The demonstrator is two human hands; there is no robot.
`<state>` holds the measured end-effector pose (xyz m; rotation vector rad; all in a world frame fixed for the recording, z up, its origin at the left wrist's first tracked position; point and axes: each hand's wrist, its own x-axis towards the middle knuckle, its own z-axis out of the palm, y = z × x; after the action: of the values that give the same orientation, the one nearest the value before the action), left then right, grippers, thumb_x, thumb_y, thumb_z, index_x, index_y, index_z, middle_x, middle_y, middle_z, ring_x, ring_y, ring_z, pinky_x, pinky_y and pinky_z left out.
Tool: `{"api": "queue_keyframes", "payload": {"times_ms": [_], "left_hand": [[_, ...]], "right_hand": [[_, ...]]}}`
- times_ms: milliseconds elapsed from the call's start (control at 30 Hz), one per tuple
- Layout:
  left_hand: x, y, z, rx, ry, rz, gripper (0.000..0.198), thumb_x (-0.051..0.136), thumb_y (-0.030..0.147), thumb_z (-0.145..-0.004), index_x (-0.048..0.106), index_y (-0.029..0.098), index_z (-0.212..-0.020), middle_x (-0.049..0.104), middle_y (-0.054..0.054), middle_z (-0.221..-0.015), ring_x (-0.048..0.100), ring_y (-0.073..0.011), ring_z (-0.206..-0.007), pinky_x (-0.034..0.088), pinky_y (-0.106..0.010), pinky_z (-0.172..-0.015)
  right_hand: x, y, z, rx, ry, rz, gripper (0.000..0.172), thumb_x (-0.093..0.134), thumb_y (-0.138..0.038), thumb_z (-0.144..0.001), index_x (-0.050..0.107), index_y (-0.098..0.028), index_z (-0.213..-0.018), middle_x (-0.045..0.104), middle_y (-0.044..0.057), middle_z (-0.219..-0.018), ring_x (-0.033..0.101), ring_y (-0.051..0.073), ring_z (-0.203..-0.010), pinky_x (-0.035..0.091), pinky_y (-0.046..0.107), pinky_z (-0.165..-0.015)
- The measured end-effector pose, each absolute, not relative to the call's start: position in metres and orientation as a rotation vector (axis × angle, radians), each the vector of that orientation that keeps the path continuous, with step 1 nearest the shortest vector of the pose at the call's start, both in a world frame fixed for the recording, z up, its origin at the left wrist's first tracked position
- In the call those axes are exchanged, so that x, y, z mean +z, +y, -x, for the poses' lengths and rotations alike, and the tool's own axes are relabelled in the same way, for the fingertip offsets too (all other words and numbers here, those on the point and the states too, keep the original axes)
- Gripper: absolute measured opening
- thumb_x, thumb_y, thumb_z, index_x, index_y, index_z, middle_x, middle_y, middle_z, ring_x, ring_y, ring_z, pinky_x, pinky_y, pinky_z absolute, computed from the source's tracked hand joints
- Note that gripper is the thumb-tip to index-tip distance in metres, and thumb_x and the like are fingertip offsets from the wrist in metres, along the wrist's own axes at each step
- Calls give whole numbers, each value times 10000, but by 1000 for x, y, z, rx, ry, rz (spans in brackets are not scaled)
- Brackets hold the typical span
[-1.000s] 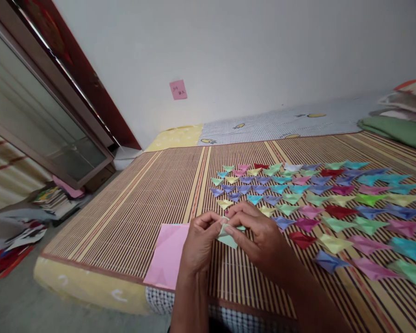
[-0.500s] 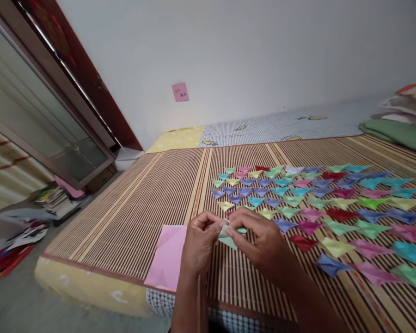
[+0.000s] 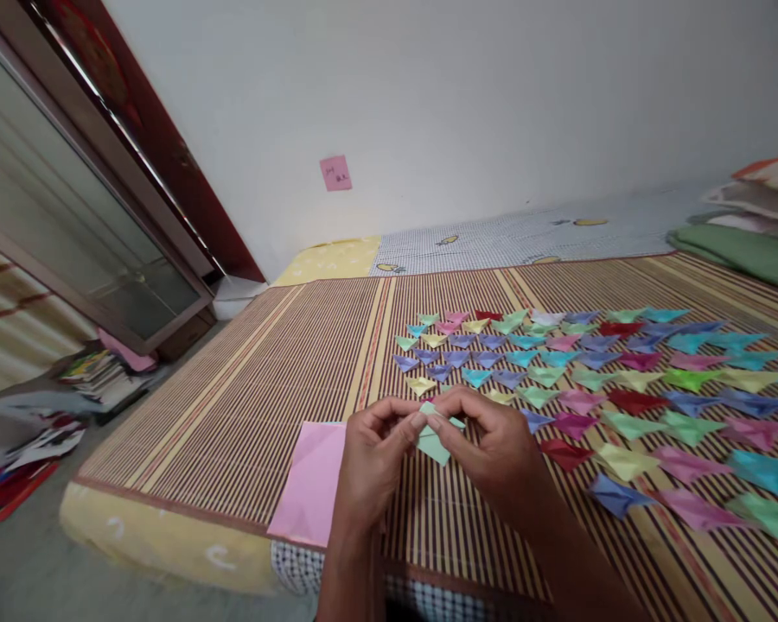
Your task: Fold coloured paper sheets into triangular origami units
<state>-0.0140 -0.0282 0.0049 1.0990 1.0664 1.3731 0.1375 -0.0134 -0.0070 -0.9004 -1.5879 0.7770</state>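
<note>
Green paper (image 3: 436, 444), lower centre: likely light, thin, easily creased. Your left hand (image 3: 371, 456) and right hand (image 3: 496, 451) pinch its upper edge; hold it by the folds.

We see a brown-striped mat (image 3: 265, 363), our mint fold (image 3: 437, 445), pink paper (image 3: 311, 479), many-coloured triangles (image 3: 632, 399), yellow bedding (image 3: 330, 259), checked sheet (image 3: 493, 242), pink note (image 3: 335, 173), white wall (image 3: 493, 104).

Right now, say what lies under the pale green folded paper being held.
The brown striped woven mat shows below the pale green folded paper. The left hand and right hand pinching it hide part of that spot.
</note>
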Motion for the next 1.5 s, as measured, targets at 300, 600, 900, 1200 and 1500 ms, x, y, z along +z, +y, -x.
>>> {"api": "queue_keyframes", "payload": {"times_ms": [300, 600, 900, 1200, 1500], "left_hand": [[5, -29, 10, 1432, 1133, -1176, 155, 817, 314, -801, 796, 163, -778, 706, -5, -671, 577, -117, -610, 452, -221, -601], [5, -30, 8, 1425, 1193, -1299, 146, 798, 320, -830, 805, 175, -821, 724, -21, -722, 600, -136, -660, 463, -236, -630], [5, -32, 4, 1420, 1256, -1307, 193, 763, 333, -857, 746, 155, -784, 665, -12, -674, 555, -136, -627, 433, -231, -582], [4, -29, 2, 1434, 1193, -1189, 208, 767, 340, -844, 716, 150, -776, 621, 11, -658, 515, -115, -604, 409, -215, -570], [-9, -27, 7, 1436, 1115, -1078, 231, 760, 359, -868, 706, 149, -787, 603, 27, -661, 502, -103, -597, 413, -211, -584]], "right_hand": [[-7, -14, -138, 790, -1543, 954, 142, 661, -271, -925, 674, -205, -800, 677, -11, -733, 621, 167, -686, 461, 289, -662], [-9, -16, -137, 833, -1526, 991, 179, 625, -305, -954, 665, -202, -813, 663, -11, -719, 601, 169, -680, 442, 292, -650], [-8, -13, -136, 880, -1462, 964, 114, 659, -304, -932, 609, -213, -885, 665, -7, -774, 654, 178, -730, 493, 293, -675], [-3, -13, -145, 912, -1593, 1003, 263, 611, -335, -959, 648, -201, -735, 597, -20, -637, 534, 151, -609, 408, 278, -579], [0, -12, -148, 1042, -1677, 1009, 261, 589, -362, -949, 661, -187, -769, 609, -9, -653, 535, 157, -601, 402, 283, -561]]}}
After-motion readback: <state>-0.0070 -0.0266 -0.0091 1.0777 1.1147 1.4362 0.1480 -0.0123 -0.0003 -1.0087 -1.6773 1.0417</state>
